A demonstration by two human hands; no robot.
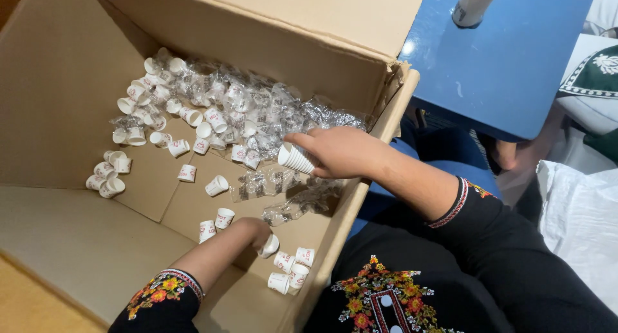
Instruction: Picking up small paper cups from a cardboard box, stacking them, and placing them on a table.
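Right hand (338, 151) grips nested stack of small white paper cups (295, 158), long axis level, rims toward large brown cardboard box (64, 101) far-left wall. Left hand (252, 233) closed on single white cup (270, 245) near right wall; bare floor at near-left corner.

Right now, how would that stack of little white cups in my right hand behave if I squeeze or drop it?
The stack of cups is probably very light and thin-walled, so squeezing may crush it. Nested loosely in the right hand, it could slide apart. Dropped, the tapered cups would likely roll, like the loose cups lying sideways.
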